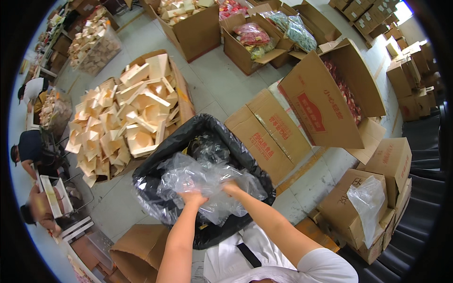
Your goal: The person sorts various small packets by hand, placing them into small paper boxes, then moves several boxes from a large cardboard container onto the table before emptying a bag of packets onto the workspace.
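Before me stands a bin lined with a black plastic bag (pixel 254 169), its liner folded over the rim. Crumpled clear plastic film (pixel 184 171) fills much of its opening. My left hand (pixel 192 197) grips the film near the bin's middle, its fingers partly hidden by the folds. A little farther right, my right hand (pixel 230 187) is curled into the same film. Darker crumpled plastic (pixel 210 150) lies deeper in the bin, towards its far side.
Beyond the bin on the left, a large carton (pixel 182 88) overflows with pale wooden boxes (pixel 145 102). A flat closed carton (pixel 267 134) lies to the right, beside an open carton of red packets (pixel 341 88). Stacked cartons (pixel 354 201) stand near right. Several people (pixel 33 152) sit at far left.
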